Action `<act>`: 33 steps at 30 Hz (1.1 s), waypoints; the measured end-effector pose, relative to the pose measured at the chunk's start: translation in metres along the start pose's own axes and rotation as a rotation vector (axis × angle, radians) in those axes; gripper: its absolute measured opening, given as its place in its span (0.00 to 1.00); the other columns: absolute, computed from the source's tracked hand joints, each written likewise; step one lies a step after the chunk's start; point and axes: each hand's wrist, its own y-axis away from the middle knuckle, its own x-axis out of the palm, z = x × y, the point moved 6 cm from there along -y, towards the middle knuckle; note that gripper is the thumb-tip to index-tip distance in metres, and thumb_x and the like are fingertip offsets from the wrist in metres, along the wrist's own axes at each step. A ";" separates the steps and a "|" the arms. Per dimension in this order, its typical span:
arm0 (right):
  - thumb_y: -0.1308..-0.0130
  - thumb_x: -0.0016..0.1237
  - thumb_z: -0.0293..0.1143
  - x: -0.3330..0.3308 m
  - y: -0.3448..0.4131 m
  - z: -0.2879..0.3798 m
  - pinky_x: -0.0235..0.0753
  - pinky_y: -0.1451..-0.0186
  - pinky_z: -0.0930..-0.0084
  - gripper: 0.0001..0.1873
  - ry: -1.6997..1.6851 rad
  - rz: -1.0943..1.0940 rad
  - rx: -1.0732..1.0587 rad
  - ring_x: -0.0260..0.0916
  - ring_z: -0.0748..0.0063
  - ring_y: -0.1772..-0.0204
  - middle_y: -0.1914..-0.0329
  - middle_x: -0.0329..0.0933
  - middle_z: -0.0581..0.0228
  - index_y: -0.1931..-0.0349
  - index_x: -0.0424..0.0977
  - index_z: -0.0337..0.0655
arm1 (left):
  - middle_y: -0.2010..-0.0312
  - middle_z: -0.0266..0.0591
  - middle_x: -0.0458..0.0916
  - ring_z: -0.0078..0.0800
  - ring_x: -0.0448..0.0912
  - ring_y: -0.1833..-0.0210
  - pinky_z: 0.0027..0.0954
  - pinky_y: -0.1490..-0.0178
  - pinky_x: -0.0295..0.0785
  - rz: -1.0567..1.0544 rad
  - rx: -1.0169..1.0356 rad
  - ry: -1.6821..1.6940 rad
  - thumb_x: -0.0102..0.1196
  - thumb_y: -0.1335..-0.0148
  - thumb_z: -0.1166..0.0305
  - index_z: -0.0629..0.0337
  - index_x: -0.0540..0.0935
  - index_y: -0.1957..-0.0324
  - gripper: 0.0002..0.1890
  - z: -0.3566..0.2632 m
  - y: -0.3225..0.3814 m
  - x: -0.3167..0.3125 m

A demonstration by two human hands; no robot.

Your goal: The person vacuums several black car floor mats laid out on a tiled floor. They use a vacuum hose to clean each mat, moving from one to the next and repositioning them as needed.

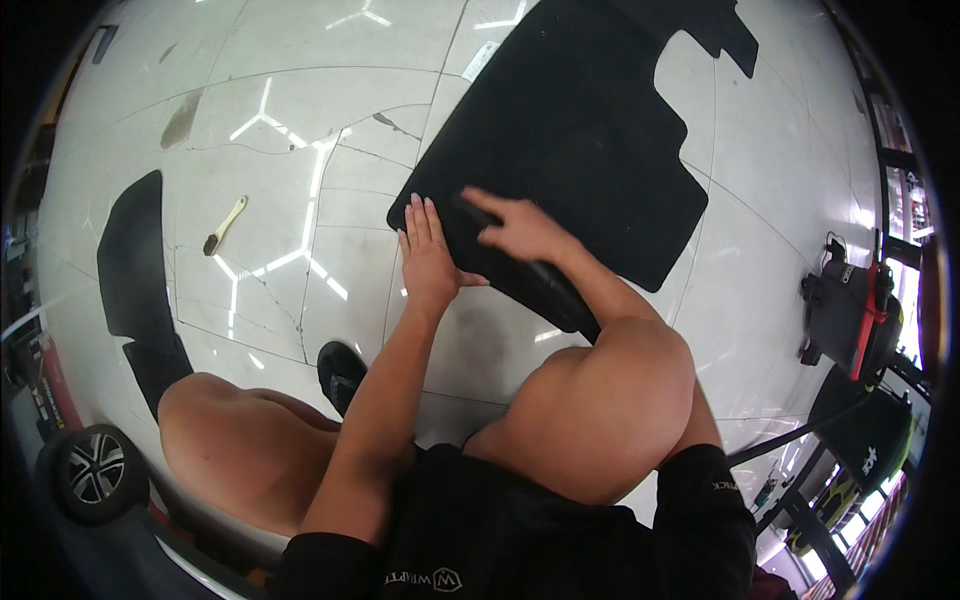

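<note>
A large black car floor mat with a cut-out outline lies on the floor before me. My left hand rests flat on its near left edge, thumb spread and fingertips on the mat. Beside it my right hand grips a black vacuum hose nozzle, index finger stretched along the tube. The nozzle's front end lies over the mat; blur keeps its exact tip unclear. Behind my right forearm and knee, part of the hose is hidden.
A detailing brush and smaller black mats lie on the glossy tiled floor at left. A car wheel stands lower left. At right are a black-and-red machine and a black hose. My sandalled foot is near.
</note>
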 end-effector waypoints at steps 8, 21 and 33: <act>0.34 0.54 0.36 -0.045 -0.043 0.031 0.80 0.28 0.47 0.43 0.115 -0.064 0.148 0.83 0.31 0.38 0.41 0.85 0.30 0.15 0.63 0.54 | 0.11 0.63 0.39 0.57 0.41 0.08 0.63 0.12 0.50 0.050 -0.043 -0.054 0.91 0.75 0.43 0.73 0.41 0.14 0.93 0.008 0.005 -0.007; 0.35 0.59 0.40 -0.049 -0.079 0.004 0.74 0.20 0.56 0.42 0.030 -0.180 0.003 0.75 0.39 0.24 0.25 0.78 0.42 0.18 0.67 0.48 | 0.10 0.62 0.37 0.54 0.39 0.07 0.59 0.11 0.50 0.082 -0.038 -0.179 0.88 0.75 0.35 0.74 0.38 0.14 0.95 -0.005 -0.006 -0.001; 0.31 0.59 0.37 -0.043 -0.045 0.016 0.58 0.10 0.62 0.43 0.067 0.151 -0.041 0.58 0.50 0.11 0.11 0.62 0.51 0.16 0.63 0.45 | 0.11 0.67 0.34 0.59 0.37 0.08 0.65 0.12 0.49 0.095 -0.055 -0.172 0.89 0.75 0.36 0.76 0.35 0.15 0.96 0.010 -0.003 0.003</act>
